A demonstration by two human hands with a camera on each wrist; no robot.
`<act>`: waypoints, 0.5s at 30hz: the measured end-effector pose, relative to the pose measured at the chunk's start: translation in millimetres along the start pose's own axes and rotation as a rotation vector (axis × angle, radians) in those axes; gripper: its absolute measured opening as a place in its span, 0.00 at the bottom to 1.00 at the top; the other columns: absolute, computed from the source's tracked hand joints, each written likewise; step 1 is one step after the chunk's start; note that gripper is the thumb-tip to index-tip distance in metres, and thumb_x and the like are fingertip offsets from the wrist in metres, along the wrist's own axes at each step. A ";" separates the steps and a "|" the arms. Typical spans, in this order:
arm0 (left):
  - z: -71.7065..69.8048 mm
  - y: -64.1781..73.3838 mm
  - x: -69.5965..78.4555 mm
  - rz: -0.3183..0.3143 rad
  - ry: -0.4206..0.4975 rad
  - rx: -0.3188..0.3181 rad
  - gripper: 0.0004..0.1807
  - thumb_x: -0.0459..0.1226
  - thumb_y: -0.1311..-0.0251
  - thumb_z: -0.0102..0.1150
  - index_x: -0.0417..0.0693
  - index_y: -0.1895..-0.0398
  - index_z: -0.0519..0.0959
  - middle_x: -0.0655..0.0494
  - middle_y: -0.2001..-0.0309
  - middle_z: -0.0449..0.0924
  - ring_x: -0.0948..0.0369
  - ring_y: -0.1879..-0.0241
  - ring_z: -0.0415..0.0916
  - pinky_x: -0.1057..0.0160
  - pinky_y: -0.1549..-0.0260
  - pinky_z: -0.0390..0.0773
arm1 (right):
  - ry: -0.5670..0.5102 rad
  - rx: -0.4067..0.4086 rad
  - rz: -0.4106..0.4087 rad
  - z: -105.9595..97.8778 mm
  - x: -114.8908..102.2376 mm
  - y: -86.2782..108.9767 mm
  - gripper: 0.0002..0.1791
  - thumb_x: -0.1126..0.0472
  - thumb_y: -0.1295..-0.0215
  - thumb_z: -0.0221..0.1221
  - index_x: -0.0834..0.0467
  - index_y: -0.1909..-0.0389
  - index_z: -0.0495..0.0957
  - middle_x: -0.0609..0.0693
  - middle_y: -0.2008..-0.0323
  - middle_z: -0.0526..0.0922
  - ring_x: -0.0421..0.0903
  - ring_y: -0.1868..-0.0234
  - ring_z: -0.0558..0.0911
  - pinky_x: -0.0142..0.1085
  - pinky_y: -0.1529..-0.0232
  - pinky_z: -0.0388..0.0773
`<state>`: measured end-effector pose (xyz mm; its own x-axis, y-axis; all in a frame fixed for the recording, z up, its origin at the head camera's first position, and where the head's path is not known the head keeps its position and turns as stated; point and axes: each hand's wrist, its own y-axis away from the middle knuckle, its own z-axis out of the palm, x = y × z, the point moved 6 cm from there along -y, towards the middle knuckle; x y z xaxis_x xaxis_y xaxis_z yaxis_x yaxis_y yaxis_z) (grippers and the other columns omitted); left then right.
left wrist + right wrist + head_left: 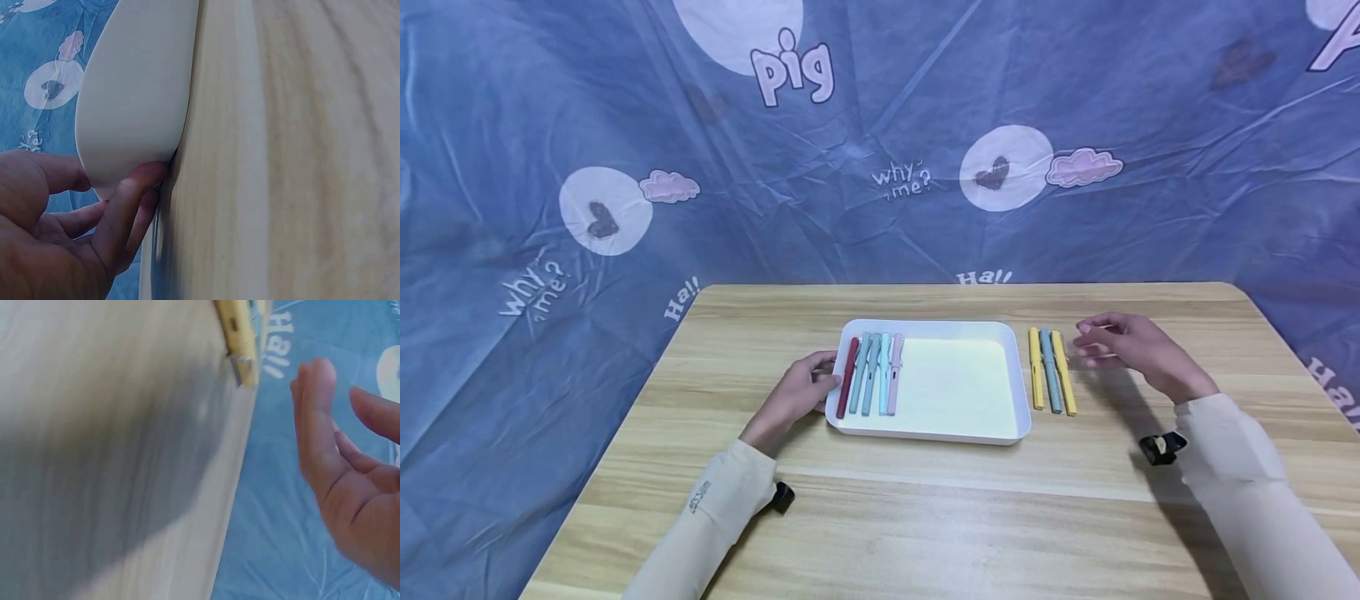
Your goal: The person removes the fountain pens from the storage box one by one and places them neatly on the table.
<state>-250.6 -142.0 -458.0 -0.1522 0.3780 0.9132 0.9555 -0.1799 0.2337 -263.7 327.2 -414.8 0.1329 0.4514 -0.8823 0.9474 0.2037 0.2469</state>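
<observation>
My left hand [797,387] grips the left edge of a white tray [951,435]. In the left wrist view its fingers [128,200] curl round the tray's corner, close to the tabletop. Along the left side inside the tray lie a dark red pen [847,379], two grey-blue pens [870,375], a light blue pen [884,375] and a pink pen [895,375], side by side. Right of the tray are two yellow pens [1037,371] with a blue pen [1050,371] between them. Just right of these hovers my right hand [1131,346], holding nothing, fingers loosely bent and thumb apart.
The wooden table [925,517] reaches back to a blue printed cloth [850,208] hanging behind and at the sides. Black wrist cameras sit at both sleeves, one by the left cuff [745,475] and one by the right cuff [1221,433].
</observation>
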 end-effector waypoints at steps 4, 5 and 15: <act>-0.6 -0.1 -0.7 0.001 0.012 -0.002 0.28 0.31 0.25 0.54 0.39 0.24 0.67 0.39 0.37 0.76 0.49 0.47 0.81 0.58 0.65 0.89 | -0.047 0.005 -0.059 2.4 -11.5 -2.5 0.34 0.55 0.15 0.47 0.79 0.26 0.54 0.72 0.35 0.72 0.35 0.50 0.85 0.36 0.45 0.84; -0.7 -0.1 -0.8 0.000 0.013 -0.003 0.28 0.31 0.25 0.54 0.39 0.24 0.67 0.39 0.37 0.76 0.49 0.47 0.81 0.58 0.65 0.89 | -0.058 0.004 -0.068 2.9 -14.2 -3.1 0.34 0.54 0.15 0.47 0.79 0.26 0.53 0.70 0.35 0.73 0.35 0.50 0.85 0.36 0.45 0.84; -1.0 -1.1 -1.2 -0.007 0.012 -0.009 0.28 0.31 0.25 0.54 0.40 0.24 0.67 0.39 0.36 0.75 0.49 0.45 0.80 0.57 0.64 0.89 | -0.153 -0.014 -0.069 10.3 -39.1 -6.0 0.39 0.48 0.17 0.50 0.75 0.25 0.54 0.46 0.47 0.83 0.37 0.48 0.85 0.41 0.41 0.82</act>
<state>-251.6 -143.2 -459.0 -0.1619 0.3686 0.9154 0.9522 -0.1851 0.2429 -271.7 299.4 -385.9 0.1118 0.2984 -0.9479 0.9518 0.2420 0.1884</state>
